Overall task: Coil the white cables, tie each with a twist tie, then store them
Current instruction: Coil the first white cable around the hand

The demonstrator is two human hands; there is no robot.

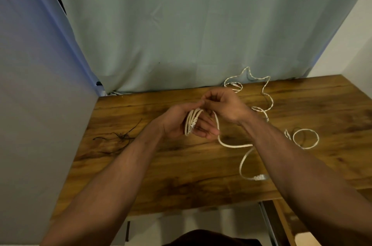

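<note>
Item one, white cable, part wound: its coil (192,123) of several turns is sitting in the left hand (179,125), which is lying palm up above the middle of the wooden table (181,175) with its fingers curling round the turns to grasp them. The right hand (223,106) is hovering just to the right and slightly farther off, touching the left at the thumb, its fingers bent in and pinching the strand where it is leaving the top of the coil. From there the loose tail (231,145) is dropping between the hands to the tabletop, passing under the right forearm and curving toward the near edge, where it is ending in a pale connector (261,177) lying flat; any marking on it is too small to read. Item two, second white cable (268,94), thinner and twisted: it is lying uncoiled at the far right of the table, well apart from the left hand, looping against the curtain (181,34) and trailing nearer into a round loop on the right. Item three, dark twist ties (120,137): a loose scatter is lying at the left of the table, beside the grey panel (40,104).
</note>
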